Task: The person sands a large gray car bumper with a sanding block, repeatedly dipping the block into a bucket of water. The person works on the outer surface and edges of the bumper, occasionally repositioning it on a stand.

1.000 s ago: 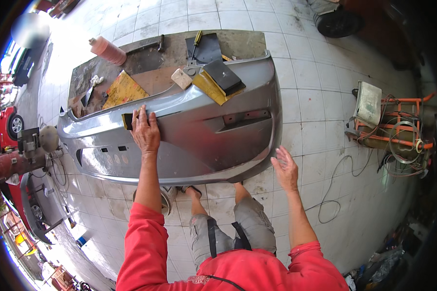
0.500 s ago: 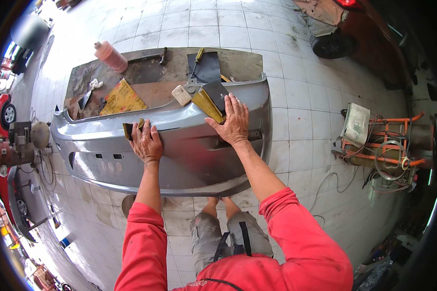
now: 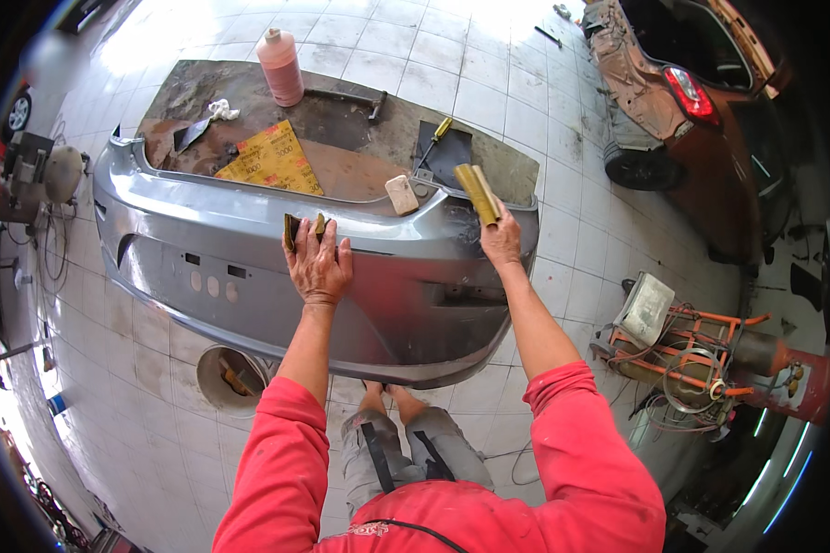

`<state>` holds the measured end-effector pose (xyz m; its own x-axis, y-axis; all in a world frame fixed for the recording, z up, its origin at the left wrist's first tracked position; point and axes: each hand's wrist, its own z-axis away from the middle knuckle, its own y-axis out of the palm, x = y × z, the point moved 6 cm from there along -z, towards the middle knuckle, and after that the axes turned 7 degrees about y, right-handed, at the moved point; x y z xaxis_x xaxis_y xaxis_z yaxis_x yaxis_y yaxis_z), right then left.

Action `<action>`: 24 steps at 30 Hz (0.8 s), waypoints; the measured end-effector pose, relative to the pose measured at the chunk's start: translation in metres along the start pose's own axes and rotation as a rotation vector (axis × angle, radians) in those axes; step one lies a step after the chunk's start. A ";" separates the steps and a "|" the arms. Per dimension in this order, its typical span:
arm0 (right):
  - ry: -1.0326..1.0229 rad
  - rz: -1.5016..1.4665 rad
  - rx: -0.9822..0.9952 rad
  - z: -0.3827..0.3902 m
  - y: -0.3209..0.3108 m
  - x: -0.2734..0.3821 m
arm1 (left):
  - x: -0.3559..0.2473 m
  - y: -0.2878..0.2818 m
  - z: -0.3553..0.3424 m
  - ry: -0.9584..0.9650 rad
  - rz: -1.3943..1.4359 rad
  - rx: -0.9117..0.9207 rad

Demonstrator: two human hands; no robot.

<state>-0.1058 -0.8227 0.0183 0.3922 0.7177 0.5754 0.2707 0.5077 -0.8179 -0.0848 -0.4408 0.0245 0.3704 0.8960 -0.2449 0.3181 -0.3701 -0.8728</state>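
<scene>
A grey car bumper lies across a worn board in front of me. My left hand rests on its upper face, with a small folded piece of sandpaper caught at the fingers. My right hand grips a folded yellow-backed sandpaper sheet at the bumper's right end; the sheet stands up from the fingers. Between the hands, a pale block sits by the bumper's top edge. Beyond it, a yellow-handled screwdriver lies on a dark sheet.
The board also carries a pink bottle, a hammer, a yellow sandpaper sheet and a white rag. A bucket stands near my feet. At right are an orange cart with cables and a brown car.
My right hand has lifted from lying flat on the bumper and now holds the folded sandpaper upright. The left hand stays on the bumper with its piece. The view has shifted.
</scene>
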 end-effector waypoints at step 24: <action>0.035 0.109 0.149 -0.120 0.074 0.059 | 0.001 -0.013 -0.007 -0.062 -0.068 0.036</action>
<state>0.0425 -0.7996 -0.0084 0.4435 0.7565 0.4807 0.0930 0.4946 -0.8641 -0.0825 -0.4368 0.0390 0.2935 0.9327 -0.2096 0.3085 -0.2999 -0.9027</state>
